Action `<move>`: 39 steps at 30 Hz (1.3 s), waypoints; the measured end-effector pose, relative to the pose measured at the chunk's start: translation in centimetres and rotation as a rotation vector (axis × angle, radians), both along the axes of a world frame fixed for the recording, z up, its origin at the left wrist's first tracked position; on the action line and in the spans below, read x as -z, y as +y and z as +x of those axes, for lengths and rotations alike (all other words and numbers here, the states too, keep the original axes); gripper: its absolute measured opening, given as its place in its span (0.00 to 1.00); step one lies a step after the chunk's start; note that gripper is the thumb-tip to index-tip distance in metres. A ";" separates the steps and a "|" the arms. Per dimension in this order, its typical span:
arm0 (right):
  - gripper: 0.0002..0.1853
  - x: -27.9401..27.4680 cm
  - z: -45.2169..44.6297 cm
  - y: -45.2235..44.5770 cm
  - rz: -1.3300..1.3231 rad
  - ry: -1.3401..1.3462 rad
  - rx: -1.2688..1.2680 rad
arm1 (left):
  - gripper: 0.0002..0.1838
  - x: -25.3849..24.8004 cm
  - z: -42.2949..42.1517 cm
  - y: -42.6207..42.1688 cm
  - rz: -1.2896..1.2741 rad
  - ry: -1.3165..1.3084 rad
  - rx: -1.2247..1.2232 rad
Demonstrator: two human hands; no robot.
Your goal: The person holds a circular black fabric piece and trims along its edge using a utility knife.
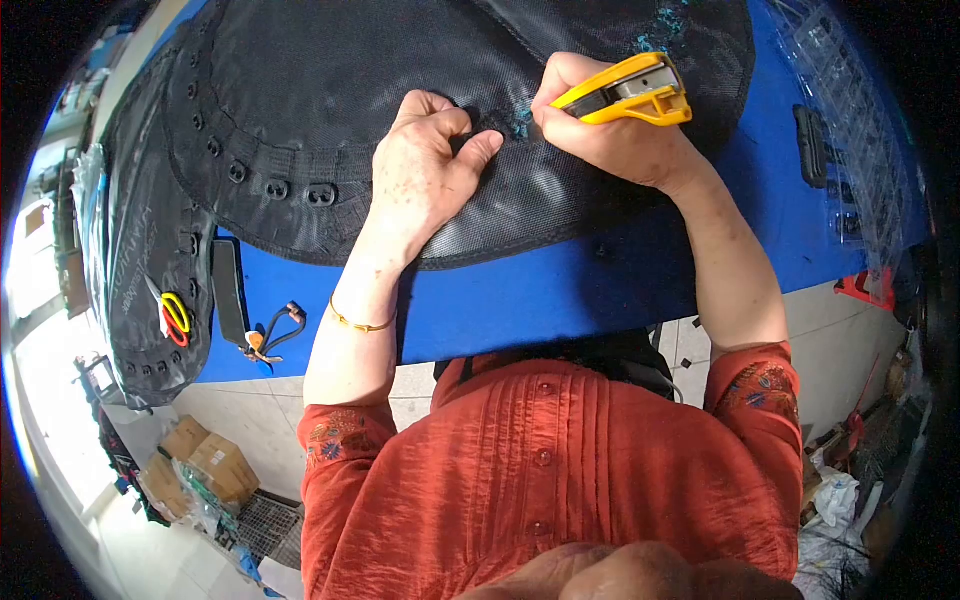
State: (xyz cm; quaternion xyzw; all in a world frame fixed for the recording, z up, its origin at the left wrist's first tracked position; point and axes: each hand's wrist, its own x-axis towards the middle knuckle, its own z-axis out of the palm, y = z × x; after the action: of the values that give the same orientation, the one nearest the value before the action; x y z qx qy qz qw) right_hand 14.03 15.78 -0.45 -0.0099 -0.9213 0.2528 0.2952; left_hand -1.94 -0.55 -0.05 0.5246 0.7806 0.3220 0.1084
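Nearest, the near edge of the desk (500,322) has a bare blue strip behind it, reaching the curved rim of the black fabric (330,90). At the left, a second black piece (150,280) runs over the edge, with red-and-yellow scissors (175,320) lying on it. Just beside it on the blue are a flat black object (229,295) and a dark cord loop (288,325). Farther in, the left hand (420,165) rests on the black fabric, fingers curled; whether it pinches the cloth I cannot tell. The right hand (610,140) grasps a yellow tool (640,90) slanting down toward teal threads (522,117) between the hands. Right of the fabric, open blue separates it from a black case (811,147) and clear plastic packaging (850,110). More teal bits (665,25) lie farthest off.
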 end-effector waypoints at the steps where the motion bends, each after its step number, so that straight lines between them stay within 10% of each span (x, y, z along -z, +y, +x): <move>1: 0.07 -0.1 -0.1 0.1 -0.001 -0.001 -0.003 | 0.14 0.0 0.0 -0.1 0.004 -0.004 0.002; 39: 0.07 0.1 -0.5 -0.4 -0.126 -0.008 -0.004 | 0.14 0.0 0.0 -0.1 0.004 0.003 -0.002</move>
State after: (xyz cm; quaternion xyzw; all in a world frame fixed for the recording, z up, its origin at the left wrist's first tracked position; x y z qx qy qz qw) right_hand 13.57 15.33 -0.53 -0.0278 -0.9048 0.3107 0.2900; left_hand -1.95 -0.69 -0.07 0.5247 0.7806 0.3226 0.1060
